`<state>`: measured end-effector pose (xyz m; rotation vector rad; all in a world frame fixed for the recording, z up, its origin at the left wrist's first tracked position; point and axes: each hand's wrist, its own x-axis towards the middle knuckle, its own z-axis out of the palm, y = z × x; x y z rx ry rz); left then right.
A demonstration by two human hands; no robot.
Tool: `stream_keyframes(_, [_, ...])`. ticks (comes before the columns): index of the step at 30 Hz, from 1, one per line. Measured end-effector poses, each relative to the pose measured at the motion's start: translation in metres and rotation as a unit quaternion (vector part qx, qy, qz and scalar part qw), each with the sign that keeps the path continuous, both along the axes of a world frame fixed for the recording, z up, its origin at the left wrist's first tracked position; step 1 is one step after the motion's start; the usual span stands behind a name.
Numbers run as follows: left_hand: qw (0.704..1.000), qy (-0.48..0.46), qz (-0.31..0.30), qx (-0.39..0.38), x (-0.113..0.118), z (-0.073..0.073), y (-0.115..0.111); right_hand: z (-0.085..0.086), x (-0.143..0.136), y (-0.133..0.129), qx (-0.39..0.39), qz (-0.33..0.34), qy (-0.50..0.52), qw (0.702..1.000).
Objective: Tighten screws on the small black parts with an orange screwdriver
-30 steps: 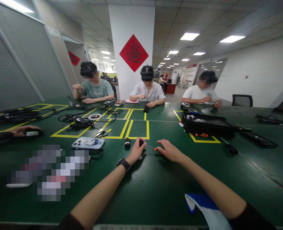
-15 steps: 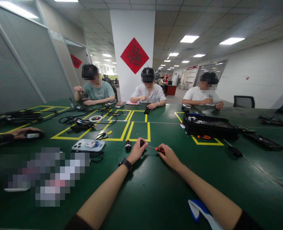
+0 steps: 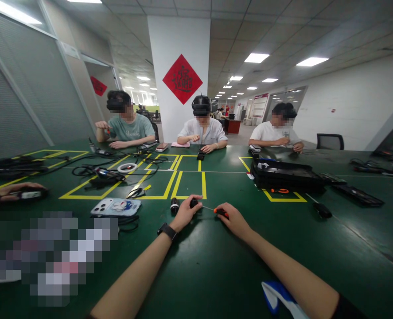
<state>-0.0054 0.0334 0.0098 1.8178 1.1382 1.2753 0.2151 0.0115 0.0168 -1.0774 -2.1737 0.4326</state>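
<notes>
Green table: fingers grip a screwdriver, left ones a dark piece (mostly hidden).

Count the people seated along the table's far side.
3: a person in green at the left, a person in a pale shirt in the middle, and a person in white at the right.

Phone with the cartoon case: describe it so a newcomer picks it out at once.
On the green table, look left of the left hand, just on the near side of the yellow tape. The phone lies there, camera lenses up, beside a black cable. Its pale-blue case with a printed cartoon figure sets it apart.
</notes>
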Motion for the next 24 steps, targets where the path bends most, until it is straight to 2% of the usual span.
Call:
stream_keyframes(10, [0.999, -0.023, -0.001, -0.023, 0.0041, -0.0048, 0.0015, 0.0002, -0.0025, -0.0009, 0.039, -0.013, -0.037, 0.998])
stream_keyframes(16, [1.0, -0.016, 0.008, -0.014, 0.0051, -0.0041, 0.0003, -0.0026, 0.0016, 0.001, 0.028, -0.001, -0.01, 1.0])
stream_keyframes(24, [0.999, -0.001, 0.032, -0.021, 0.0053, 0.0005, -0.0023, -0.0026, 0.0011, 0.0, 0.013, -0.036, -0.037, 0.999])
